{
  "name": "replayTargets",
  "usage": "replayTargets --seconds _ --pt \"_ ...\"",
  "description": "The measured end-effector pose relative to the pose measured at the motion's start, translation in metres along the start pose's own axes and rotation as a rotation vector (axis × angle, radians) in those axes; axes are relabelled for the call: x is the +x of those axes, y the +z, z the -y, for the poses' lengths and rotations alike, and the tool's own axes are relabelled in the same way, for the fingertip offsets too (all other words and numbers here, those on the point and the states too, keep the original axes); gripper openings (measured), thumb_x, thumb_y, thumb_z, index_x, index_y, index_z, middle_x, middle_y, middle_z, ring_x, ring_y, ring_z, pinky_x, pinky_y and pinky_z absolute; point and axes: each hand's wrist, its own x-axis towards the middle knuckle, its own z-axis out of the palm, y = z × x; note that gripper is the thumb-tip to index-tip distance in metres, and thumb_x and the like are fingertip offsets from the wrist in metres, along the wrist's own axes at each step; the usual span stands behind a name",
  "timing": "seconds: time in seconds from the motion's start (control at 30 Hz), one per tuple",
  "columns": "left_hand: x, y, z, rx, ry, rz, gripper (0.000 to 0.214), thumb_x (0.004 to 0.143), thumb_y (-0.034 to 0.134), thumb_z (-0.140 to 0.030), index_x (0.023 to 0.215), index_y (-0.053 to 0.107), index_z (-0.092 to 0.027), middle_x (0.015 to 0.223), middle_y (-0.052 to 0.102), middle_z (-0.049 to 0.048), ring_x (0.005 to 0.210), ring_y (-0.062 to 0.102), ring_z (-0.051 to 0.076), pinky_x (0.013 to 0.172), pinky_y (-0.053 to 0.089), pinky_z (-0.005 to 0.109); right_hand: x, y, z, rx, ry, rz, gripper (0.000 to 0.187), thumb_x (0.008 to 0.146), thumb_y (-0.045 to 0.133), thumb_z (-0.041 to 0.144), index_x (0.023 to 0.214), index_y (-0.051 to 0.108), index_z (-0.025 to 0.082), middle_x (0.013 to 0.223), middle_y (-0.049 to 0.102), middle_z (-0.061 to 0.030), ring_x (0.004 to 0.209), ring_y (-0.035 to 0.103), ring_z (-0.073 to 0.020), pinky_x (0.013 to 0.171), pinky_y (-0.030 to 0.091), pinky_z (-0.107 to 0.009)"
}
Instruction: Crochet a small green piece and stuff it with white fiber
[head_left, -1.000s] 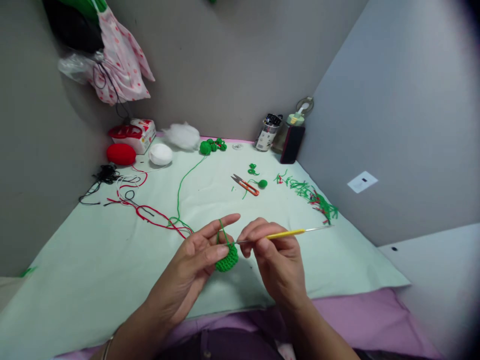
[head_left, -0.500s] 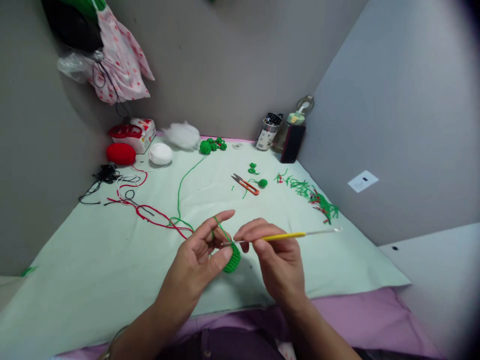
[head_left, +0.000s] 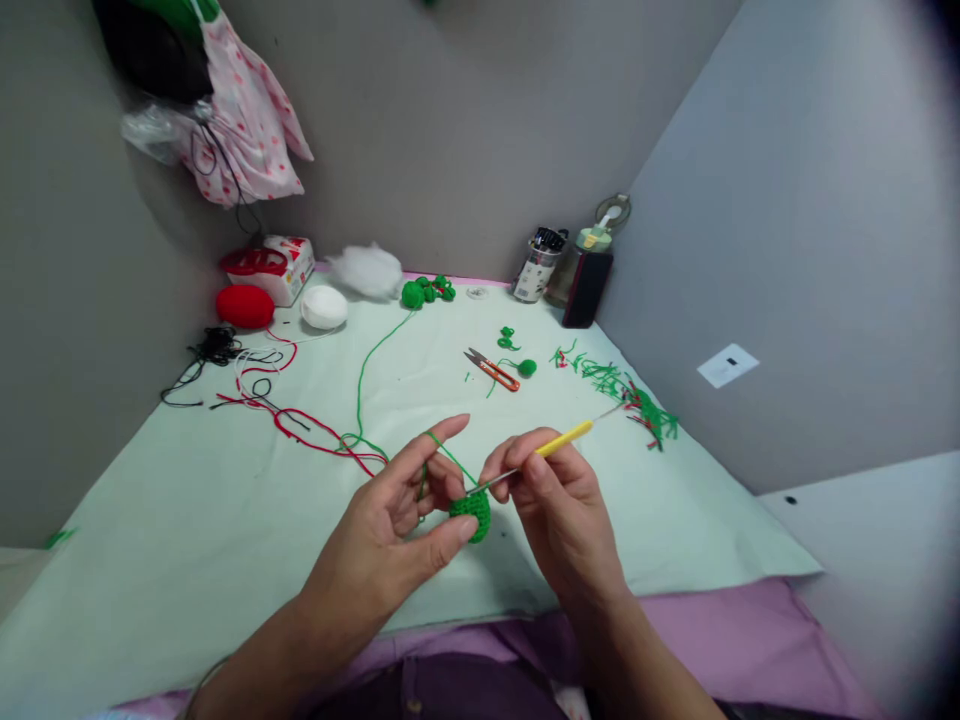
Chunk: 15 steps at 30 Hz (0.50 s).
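Nearer the person than the orange-handled metal snips [head_left: 505, 377], the left hand's [head_left: 386, 525] fingers pinch a small green crocheted piece [head_left: 472, 512] while the right hand's [head_left: 561, 490] fingers grip a yellow-handled metal crochet hook [head_left: 568, 437] at its edge. A stitch seems in hand, calling for steady tension on the thin green yarn [head_left: 454, 459]. Left of the snips, loose red yarn strands [head_left: 280, 427] meet that yarn and might snag; green clippings [head_left: 654, 415] lie right.

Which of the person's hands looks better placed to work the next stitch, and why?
Probably the right hand: it grips the yellow-handled hook, one end at the green crocheted piece. The left hand is occupied holding that piece, with green yarn running across it.
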Motion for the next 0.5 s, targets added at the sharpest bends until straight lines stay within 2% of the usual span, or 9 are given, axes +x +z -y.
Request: replayTargets --seconds 0.23,0.37,0.5 --pt "-0.001 0.001 -0.005 0.066 0.022 0.004 0.064 0.084 0.084 -0.019 0.143 0.067 -0.040 0.092 0.059 -0.0024 0.093 0.062 0.013 0.099 0.054 0.027 -0.002 -0.009 0.004 -0.123 -0.063 0.121 0.014 0.104 0.066 0.033 0.098 0.076 0.025 0.088 0.079 -0.0012 0.079 0.068 -0.0134 0.075 0.054 -0.026" --pt "-0.001 0.000 -0.005 0.153 0.062 -0.004 0.063 0.086 0.082 -0.021 0.143 0.067 -0.041 0.091 0.060 -0.0027 0.092 0.064 0.013 0.099 0.054 0.027 -0.004 -0.012 0.009 -0.256 -0.157 0.185 0.014 0.106 0.063 0.032 0.103 0.075 0.026 0.093 0.078 -0.0012 0.084 0.070 -0.0143 0.076 0.056 -0.028" --pt "-0.001 0.001 -0.006 0.246 0.114 -0.029 0.062 0.086 0.079 -0.020 0.144 0.065 -0.039 0.091 0.063 -0.0031 0.091 0.065 0.013 0.097 0.054 0.026 -0.007 -0.011 0.018 -0.479 -0.299 0.233 0.015 0.107 0.059 0.025 0.108 0.074 0.024 0.096 0.077 -0.0029 0.089 0.070 -0.0158 0.080 0.057 -0.031"
